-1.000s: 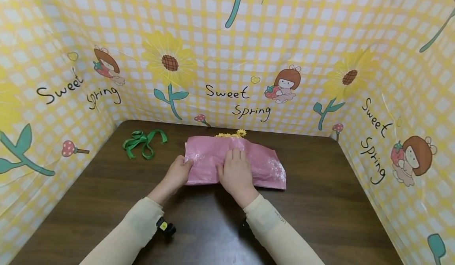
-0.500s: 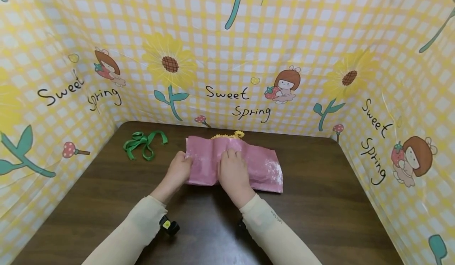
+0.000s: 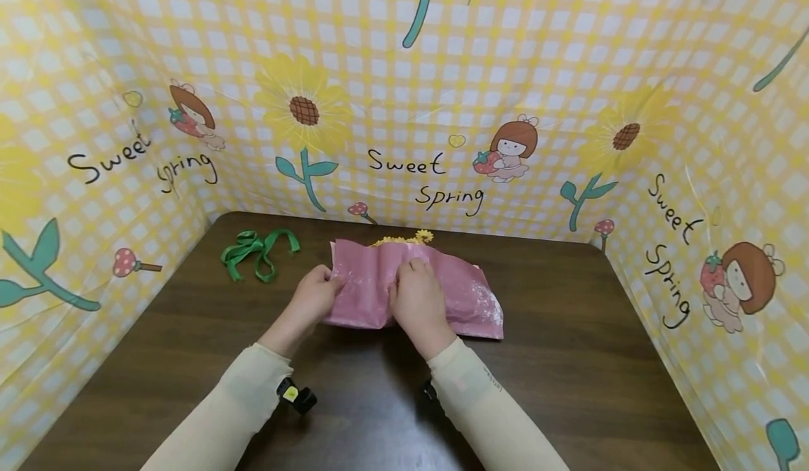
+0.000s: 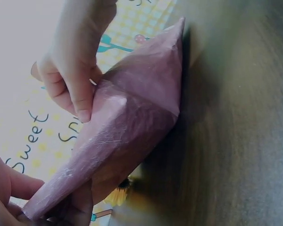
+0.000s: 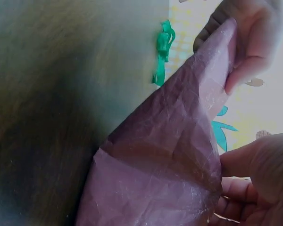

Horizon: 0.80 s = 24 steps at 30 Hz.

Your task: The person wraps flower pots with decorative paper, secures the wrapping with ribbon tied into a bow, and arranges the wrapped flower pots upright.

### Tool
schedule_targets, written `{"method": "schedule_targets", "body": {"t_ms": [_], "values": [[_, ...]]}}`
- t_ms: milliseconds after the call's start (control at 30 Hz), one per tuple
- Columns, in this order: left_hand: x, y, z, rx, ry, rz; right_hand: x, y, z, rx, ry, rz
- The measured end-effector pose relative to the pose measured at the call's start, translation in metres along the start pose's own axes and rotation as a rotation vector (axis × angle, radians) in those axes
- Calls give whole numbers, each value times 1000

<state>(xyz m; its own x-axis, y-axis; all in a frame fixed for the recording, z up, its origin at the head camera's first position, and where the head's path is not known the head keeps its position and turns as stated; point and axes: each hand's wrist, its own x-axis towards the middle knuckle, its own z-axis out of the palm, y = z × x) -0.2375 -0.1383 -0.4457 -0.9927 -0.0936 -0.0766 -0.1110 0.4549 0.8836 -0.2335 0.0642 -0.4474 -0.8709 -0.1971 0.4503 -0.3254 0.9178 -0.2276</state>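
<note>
A sheet of pink wrapping paper (image 3: 360,292), creased and with white marks near its right end, stands raised in the middle of the table. My left hand (image 3: 314,294) pinches its left edge between thumb and fingers. At the middle, my right hand (image 3: 418,304) pinches a raised fold; in the left wrist view the thumb and fingers of this right hand (image 4: 75,77) meet at the paper's upper edge. Small yellow flowers (image 3: 425,236) peek out behind the paper, mostly hidden by it. The right wrist view shows the left hand (image 5: 254,42) gripping the paper's pointed corner.
A loose green ribbon (image 3: 258,252) lies at the back left of the dark wooden table (image 3: 569,359). A yellow checked cloth (image 3: 392,92) with printed flowers and words walls in the back and both sides.
My right hand's fingers have gone from lying spread on the paper to curling into a pinch. An upright fold has formed beside them, and the paper's right end has shifted slightly left.
</note>
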Motion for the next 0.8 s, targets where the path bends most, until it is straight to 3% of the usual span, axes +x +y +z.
{"method": "schedule_targets", "body": {"t_ms": [300,600,800], "values": [[6,-5,-8,-310,-102,-144,3,2,1,1,-15,-31],[5,4,-5,-326,-129,-108,3,-5,2,-109,-12,-83],[3,8,-5,-393,-163,-124,2,-9,2,-177,-16,-113]]}}
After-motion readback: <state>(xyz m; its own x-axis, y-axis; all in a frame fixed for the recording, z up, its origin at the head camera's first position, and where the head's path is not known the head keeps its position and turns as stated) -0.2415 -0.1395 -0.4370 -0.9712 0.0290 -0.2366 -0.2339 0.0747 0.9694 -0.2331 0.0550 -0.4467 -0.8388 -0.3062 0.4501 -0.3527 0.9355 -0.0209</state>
